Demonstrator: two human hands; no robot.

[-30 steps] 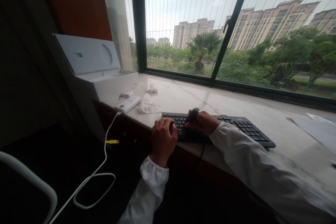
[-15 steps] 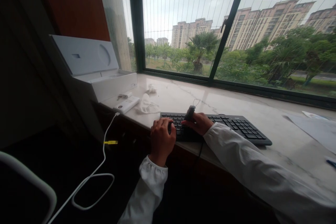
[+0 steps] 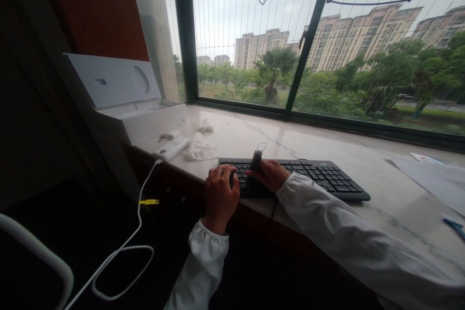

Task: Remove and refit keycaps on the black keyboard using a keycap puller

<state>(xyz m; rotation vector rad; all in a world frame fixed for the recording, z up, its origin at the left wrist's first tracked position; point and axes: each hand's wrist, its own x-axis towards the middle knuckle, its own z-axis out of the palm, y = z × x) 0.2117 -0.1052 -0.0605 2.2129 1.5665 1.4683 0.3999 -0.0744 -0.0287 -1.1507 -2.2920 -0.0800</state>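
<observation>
A black keyboard lies along the near edge of the marble sill. My left hand bends over its left end, fingers curled down on the keys and thumb apart from the index finger. In my right hand is a small dark tool with a thin wire loop on top, which looks like a keycap puller. The thumb and fingers grip its body, and the wire loop points up, away from the keys. Its lower end is over the left-middle keys; whether it touches them is hidden.
At left stand an open white box and a white power bank with a white cable. Crumpled clear plastic lies behind my left hand. Papers and a blue object are at right. A window rises behind.
The whole view has shifted slightly. The keycap puller in my right hand stands more upright and a little farther left. My left hand keeps its place on the keyboard.
</observation>
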